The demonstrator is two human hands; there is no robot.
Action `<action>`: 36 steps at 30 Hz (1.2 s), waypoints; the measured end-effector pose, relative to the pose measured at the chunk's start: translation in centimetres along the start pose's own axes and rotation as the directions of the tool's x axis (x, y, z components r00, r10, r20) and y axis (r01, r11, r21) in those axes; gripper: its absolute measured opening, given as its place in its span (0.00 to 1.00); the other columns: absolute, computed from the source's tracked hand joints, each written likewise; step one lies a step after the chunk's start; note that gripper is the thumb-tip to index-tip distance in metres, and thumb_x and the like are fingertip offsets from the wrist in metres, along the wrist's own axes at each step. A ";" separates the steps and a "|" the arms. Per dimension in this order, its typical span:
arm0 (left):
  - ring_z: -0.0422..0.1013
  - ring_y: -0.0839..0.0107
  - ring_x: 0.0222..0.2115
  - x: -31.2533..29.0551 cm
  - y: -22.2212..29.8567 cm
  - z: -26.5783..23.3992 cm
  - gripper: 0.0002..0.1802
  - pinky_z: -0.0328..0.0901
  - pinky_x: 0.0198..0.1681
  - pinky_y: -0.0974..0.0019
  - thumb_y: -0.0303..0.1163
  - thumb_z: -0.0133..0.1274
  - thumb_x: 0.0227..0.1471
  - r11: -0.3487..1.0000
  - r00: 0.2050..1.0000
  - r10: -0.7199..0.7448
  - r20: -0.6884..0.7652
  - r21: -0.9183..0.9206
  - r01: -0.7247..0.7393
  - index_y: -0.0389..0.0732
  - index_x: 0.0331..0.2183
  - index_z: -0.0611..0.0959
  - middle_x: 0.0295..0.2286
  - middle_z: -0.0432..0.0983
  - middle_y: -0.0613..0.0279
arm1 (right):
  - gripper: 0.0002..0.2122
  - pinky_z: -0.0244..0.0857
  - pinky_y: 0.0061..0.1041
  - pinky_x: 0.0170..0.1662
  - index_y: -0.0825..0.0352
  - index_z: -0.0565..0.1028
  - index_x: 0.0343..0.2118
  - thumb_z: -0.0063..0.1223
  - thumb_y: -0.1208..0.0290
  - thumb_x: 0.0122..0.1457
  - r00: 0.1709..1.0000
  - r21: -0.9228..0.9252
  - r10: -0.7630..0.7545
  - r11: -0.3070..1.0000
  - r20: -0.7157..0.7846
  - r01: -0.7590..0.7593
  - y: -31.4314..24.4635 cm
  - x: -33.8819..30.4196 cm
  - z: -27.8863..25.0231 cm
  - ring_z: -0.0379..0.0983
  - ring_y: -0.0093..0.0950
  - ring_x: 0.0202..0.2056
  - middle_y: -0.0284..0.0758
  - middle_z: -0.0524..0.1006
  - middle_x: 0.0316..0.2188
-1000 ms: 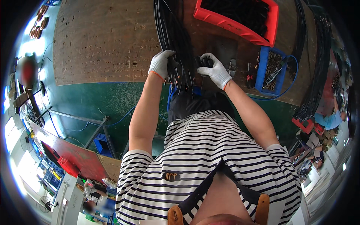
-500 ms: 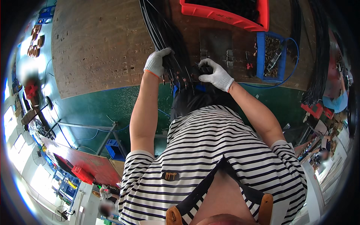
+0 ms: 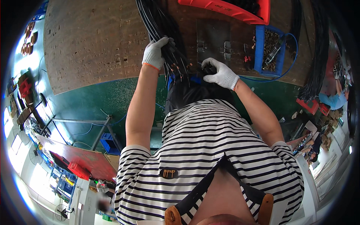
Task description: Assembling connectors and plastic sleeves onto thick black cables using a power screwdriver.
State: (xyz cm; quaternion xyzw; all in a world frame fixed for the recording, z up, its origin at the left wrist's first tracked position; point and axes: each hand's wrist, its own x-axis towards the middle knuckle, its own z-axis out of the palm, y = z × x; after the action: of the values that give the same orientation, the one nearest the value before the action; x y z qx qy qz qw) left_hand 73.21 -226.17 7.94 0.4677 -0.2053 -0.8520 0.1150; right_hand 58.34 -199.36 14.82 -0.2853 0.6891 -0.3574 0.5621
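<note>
A thick bundle of black cables (image 3: 159, 22) runs from the far edge of the workbench toward me, its stripped copper ends fanned out over the near edge. My left hand (image 3: 155, 52), in a white glove with an orange cuff, is closed around the bundle a little above those ends. Just to the right, my gloved right hand (image 3: 222, 74) is curled round small black ribbed parts (image 3: 210, 69), several by the look of them; their exact kind is not clear. A small gap separates this hand from the cable ends.
A red bin (image 3: 228, 8) of black parts stands at the far side. Right of my hand lie red-handled pliers (image 3: 247, 59) and a blue tray (image 3: 258, 52) of small metal pieces. More black cables (image 3: 318, 48) hang over the right. The brown wooden bench (image 3: 90, 45) extends left.
The whole view has shifted slightly. My right hand has drawn a little away from the cable ends, still holding the black parts. My left hand keeps its grip on the bundle.
</note>
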 end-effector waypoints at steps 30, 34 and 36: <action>0.78 0.68 0.25 -2.3 2.8 -2.0 0.09 0.75 0.28 0.63 0.30 0.60 0.64 0.989 0.994 -0.041 -0.099 0.136 0.055 0.35 0.43 0.83 0.31 0.82 0.58 | 0.26 0.72 0.32 0.50 0.68 0.78 0.51 0.72 0.64 0.49 0.917 0.039 -0.106 0.991 -0.384 0.130 -6.7 20.0 3.6 0.80 0.32 0.41 0.41 0.84 0.38; 0.76 0.70 0.23 -2.7 3.3 -2.7 0.09 0.74 0.27 0.65 0.32 0.61 0.64 0.993 0.997 -0.041 -0.065 0.106 0.048 0.37 0.41 0.83 0.30 0.82 0.59 | 0.20 0.76 0.31 0.38 0.67 0.77 0.49 0.67 0.72 0.53 0.903 0.145 -0.091 0.975 -0.420 0.166 -7.7 19.8 3.7 0.82 0.31 0.33 0.39 0.84 0.36; 0.76 0.71 0.24 -3.0 3.1 -2.1 0.10 0.73 0.28 0.68 0.34 0.63 0.64 0.998 0.999 -0.026 -0.033 0.062 0.028 0.39 0.43 0.83 0.32 0.83 0.61 | 0.19 0.75 0.30 0.36 0.66 0.76 0.51 0.63 0.75 0.56 0.976 0.444 -0.004 0.890 -0.218 0.103 -9.0 17.0 3.5 0.80 0.29 0.31 0.39 0.84 0.36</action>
State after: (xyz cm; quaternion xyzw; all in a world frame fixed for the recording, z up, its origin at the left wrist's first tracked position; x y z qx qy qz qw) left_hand 76.64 -228.29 10.60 0.4873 -0.2236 -0.8391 0.0921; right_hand 58.24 -218.66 12.02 -0.1259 0.6344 -0.5517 0.5266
